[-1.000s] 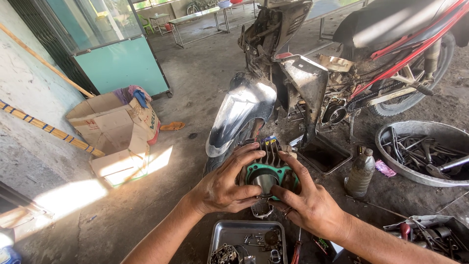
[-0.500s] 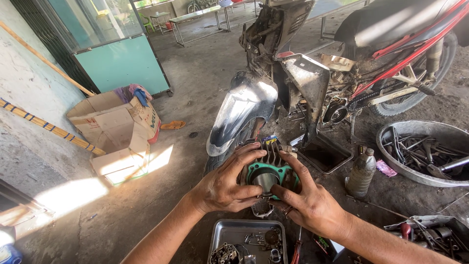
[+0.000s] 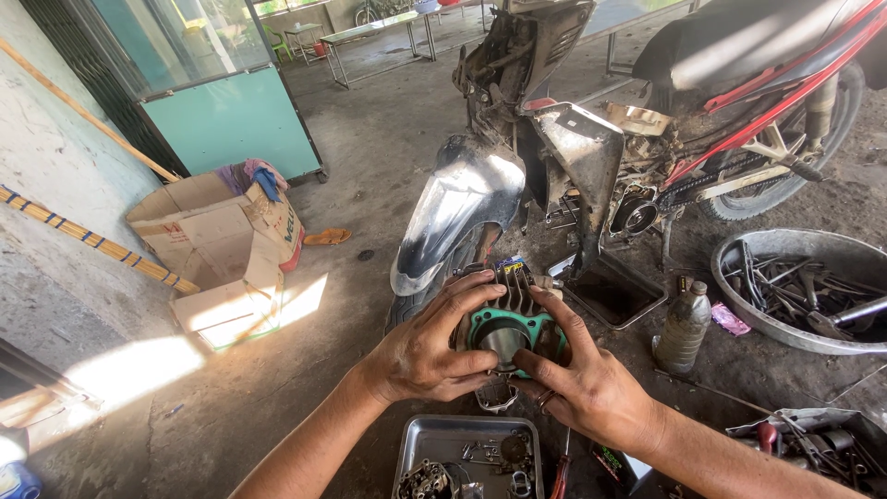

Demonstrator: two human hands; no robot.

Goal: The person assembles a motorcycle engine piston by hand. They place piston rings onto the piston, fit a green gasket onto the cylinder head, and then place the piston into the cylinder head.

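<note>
Far left, an open cardboard box (image 3: 217, 242) against the wall, cloth bundled in its top – flaps splayed, red print on one side. Low centre, a small metal tray (image 3: 467, 457) of engine bits. Just above it, a finned engine cylinder (image 3: 506, 323) with green gasket, gripped from both sides: left hand (image 3: 427, 351) clamped on its left edge, right hand (image 3: 577, 388) closed on its right (bore facing up toward the camera, fins running away toward the motorcycle (image 3: 628, 139)). Rightward, a grimy plastic bottle (image 3: 684, 328) standing upright, then a round metal basin (image 3: 802, 286) full of tools.
</note>
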